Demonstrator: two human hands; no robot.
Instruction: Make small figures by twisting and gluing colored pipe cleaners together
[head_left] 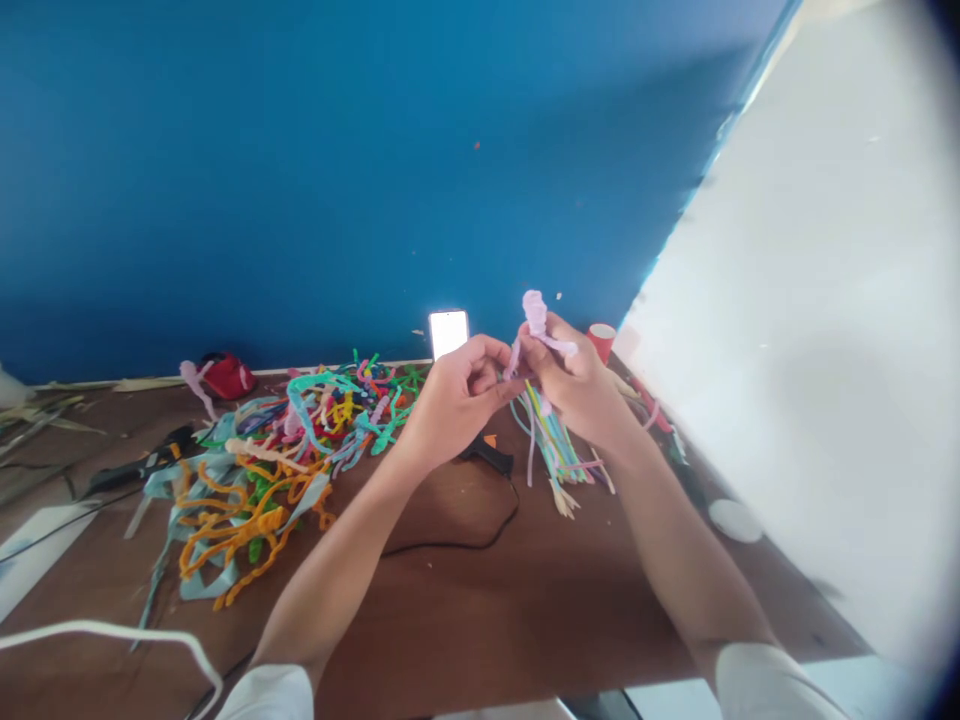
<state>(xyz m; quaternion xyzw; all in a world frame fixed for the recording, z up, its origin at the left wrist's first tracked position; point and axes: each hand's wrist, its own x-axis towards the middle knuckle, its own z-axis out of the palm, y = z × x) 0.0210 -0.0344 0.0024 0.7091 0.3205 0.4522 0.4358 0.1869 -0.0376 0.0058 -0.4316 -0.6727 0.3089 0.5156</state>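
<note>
A pale pink pipe-cleaner figure [535, 312] with a coiled head and thin limbs is held up over the table. My right hand [574, 385] grips its body from the right, its fingers closed round it. From the left, my left hand [459, 395] pinches with thumb and forefinger at the figure's lower left limb. Below my right hand lies a bundle of pastel pipe cleaners [556, 450]. Under my left hand a black glue gun [491, 455] with an orange part is half hidden.
A tangled heap of colourful pipe cleaners [330, 410] and orange ones [240, 520] covers the left side. A lit phone [448, 332] leans at the blue wall. A red cup [602, 340], a white disc [735, 520], another black glue gun [142, 463] and a white cable [97, 627] lie around.
</note>
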